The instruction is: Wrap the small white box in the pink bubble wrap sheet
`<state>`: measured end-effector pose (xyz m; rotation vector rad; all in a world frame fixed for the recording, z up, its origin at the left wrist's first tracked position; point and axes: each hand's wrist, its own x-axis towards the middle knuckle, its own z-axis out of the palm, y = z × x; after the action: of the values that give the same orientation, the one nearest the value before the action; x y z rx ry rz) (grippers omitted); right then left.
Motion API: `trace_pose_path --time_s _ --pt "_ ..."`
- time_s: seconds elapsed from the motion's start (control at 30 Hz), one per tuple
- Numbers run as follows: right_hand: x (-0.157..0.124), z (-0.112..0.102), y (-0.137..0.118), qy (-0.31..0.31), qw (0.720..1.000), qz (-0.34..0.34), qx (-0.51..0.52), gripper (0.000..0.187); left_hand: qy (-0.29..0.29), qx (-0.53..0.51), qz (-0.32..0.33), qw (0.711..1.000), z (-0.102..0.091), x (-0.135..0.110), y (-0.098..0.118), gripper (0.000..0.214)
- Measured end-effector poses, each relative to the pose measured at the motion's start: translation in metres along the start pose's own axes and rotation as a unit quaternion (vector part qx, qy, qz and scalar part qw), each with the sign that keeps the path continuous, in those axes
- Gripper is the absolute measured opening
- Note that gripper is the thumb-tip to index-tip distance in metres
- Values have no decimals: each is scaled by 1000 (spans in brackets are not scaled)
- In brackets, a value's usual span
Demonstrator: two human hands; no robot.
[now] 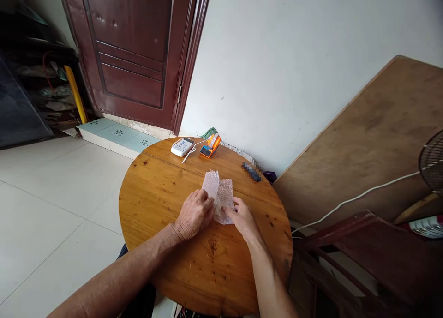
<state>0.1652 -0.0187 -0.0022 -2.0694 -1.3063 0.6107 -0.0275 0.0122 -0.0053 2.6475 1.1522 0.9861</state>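
A small piece of clear bubble wrap [220,192] lies on the round wooden table [162,189], its far end folded up. My left hand [194,215] rests on its near left part, fingers curled down onto the wrap. Beside it, my right hand [243,217] presses the wrap's near right edge with its fingertips. Whatever may be inside the wrap is hidden.
At the table's far edge sit a white device [182,147] with a white cable, an orange tape dispenser [211,146] and a dark blurred object [252,171]. A wooden board [374,138] leans on the wall at right, beside a dark wooden chair [367,258] and a fan [432,161]. A dark door [134,50] stands behind.
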Motion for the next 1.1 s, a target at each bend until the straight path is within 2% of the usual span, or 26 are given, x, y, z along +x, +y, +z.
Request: trace_pose_path --time_s 0.1,0.23,0.43,0.6,0.87,1.0,1.1 --pt "-5 3 4 4 996 -20 87 62 -1 0 2 1000 2 0 -1 12" --pt "-20 7 -6 34 985 -65 157 64 -1 -3 -4 1000 3 1 -2 11" --pt "-35 14 -31 88 977 -157 116 52 -20 -26 -27 999 1 3 0 11" --pt "-32 18 -40 68 977 -181 96 48 -29 -56 -46 997 1 5 2 12" --pt "-30 16 -50 25 986 -131 97 52 -35 -142 -67 987 -3 5 3 17" --pt "-38 8 -49 -18 987 -108 121 54 -28 -238 -101 966 -4 3 -1 46" --pt "-41 7 -46 -51 981 -141 125 52 -39 -322 -167 931 -5 5 -4 54"
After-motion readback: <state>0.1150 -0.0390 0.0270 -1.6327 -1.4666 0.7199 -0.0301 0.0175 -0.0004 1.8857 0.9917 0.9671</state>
